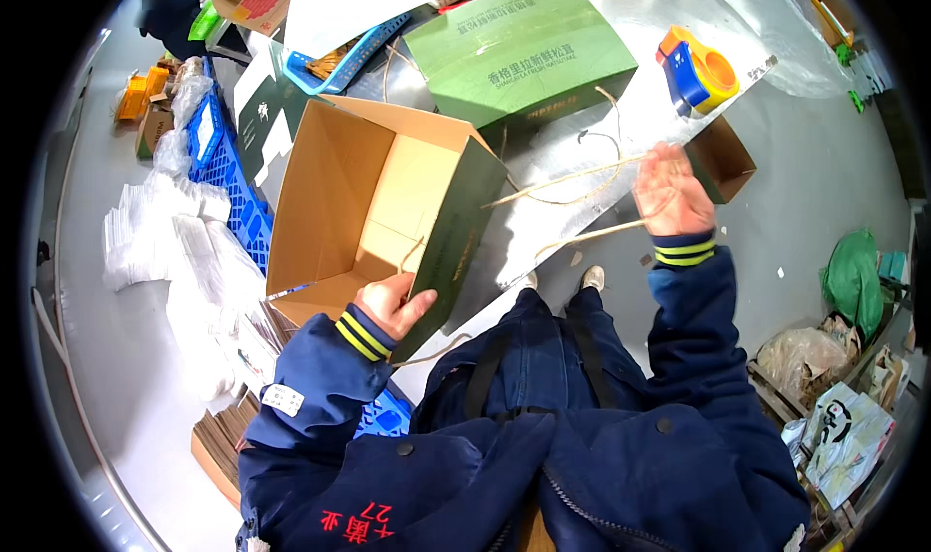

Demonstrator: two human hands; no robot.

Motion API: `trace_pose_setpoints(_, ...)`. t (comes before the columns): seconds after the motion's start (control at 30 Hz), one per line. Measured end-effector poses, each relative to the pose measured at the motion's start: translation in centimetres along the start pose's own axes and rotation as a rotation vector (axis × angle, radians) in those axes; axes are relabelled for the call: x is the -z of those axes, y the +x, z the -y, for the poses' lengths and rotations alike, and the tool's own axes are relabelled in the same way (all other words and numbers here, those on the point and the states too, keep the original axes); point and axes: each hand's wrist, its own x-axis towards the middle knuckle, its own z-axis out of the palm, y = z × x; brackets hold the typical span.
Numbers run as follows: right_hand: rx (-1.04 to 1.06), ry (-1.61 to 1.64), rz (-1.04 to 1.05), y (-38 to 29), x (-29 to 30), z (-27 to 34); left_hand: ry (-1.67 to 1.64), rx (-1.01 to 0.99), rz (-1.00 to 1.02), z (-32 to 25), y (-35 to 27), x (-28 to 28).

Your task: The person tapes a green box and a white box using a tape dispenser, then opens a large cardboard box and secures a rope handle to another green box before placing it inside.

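Note:
An open-topped cardboard box (407, 181), green outside and plain brown inside, sits tilted on a metal tabletop in front of me. My left hand (393, 304) grips its near rim, thumb on the green outer wall and fingers inside. A short end of twine shows inside the box beside those fingers. To the right, my right hand (673, 192) is raised, palm towards me and slightly blurred. Two taut strands of a twine cord (574, 181) run to that hand; how the fingers hold them is partly hidden.
Behind stands a closed green box (524, 50) with printed writing and twine handles. A blue-and-yellow tape dispenser (694, 72) lies near the metal table's edge (756, 72). A blue basket (345, 57) is at the back; white foam packaging (204, 261) lies left. A small brown box (720, 159) sits below.

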Motion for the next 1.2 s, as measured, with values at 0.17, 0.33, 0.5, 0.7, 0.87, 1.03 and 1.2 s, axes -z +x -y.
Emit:
trace_pose_setpoints(0.17, 0.287, -0.991, -0.323, -1.6, -0.8, 5.3, 0.052, 0.029, -0.077, -2.5, 1.0, 0.2)
trace_pose_setpoints(0.33, 0.196, -1.058, -0.666, -4.2, -1.3, 10.7, 0.111, 0.088, -0.098, -4.2, 1.0, -1.0)
trace_pose_setpoints(0.5, 0.705, -0.466, -0.566, -10.0, 0.7, 22.1, 0.019, 0.044, -0.101, -4.8, 1.6, -2.0)
trace_pose_setpoints(0.7, 0.687, -0.599, -0.230, -10.8, -1.8, 21.6, -0.133, 0.015, -0.095, -5.5, 1.7, -2.2)
trace_pose_setpoints(0.87, -0.234, -1.244, -0.272, -5.0, -4.1, -2.2, -0.740, 0.347, -0.025, -2.1, 1.6, -0.5)
trace_pose_setpoints(1.03, -0.441, -1.713, 0.228, -6.6, 3.0, -16.1, -0.237, 0.367, 0.416, -0.2, 4.9, -2.4)
trace_pose_setpoints(1.2, -0.507, -1.805, 0.346, -6.2, 3.8, -19.3, -0.085, 0.136, 0.588, 2.7, 6.3, -6.7)
